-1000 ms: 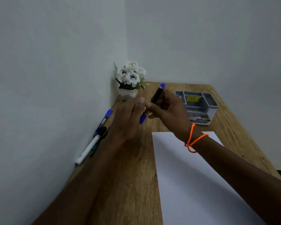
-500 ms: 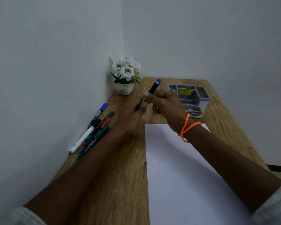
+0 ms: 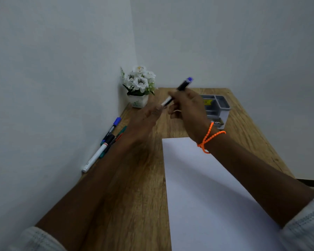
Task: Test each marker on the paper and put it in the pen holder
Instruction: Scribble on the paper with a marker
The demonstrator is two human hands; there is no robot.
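Observation:
My right hand [image 3: 190, 107] grips a black marker [image 3: 182, 86] in the air, its blue end pointing up and away. The marker's pale lower end shows bare just beside the closed fingertips of my left hand [image 3: 143, 120]. The blue cap seen there earlier is hidden inside those fingers. Both hands hover above the desk, beyond the far edge of the white paper [image 3: 207, 196]. The grey pen holder [image 3: 219, 107] stands behind my right hand, partly covered by it. Several other markers [image 3: 109, 138] lie along the left wall, partly under my left forearm.
A pot of white flowers [image 3: 139, 84] stands in the far left corner of the wooden desk [image 3: 134, 205]. White walls close the desk on the left and at the back. A long white marker [image 3: 96, 156] lies nearest me in the pile. The desk's right edge drops off.
The blue cap at the marker's lower end has gone from sight into my left hand, and the hands have drawn slightly apart, baring the pale end. My view has shifted a little.

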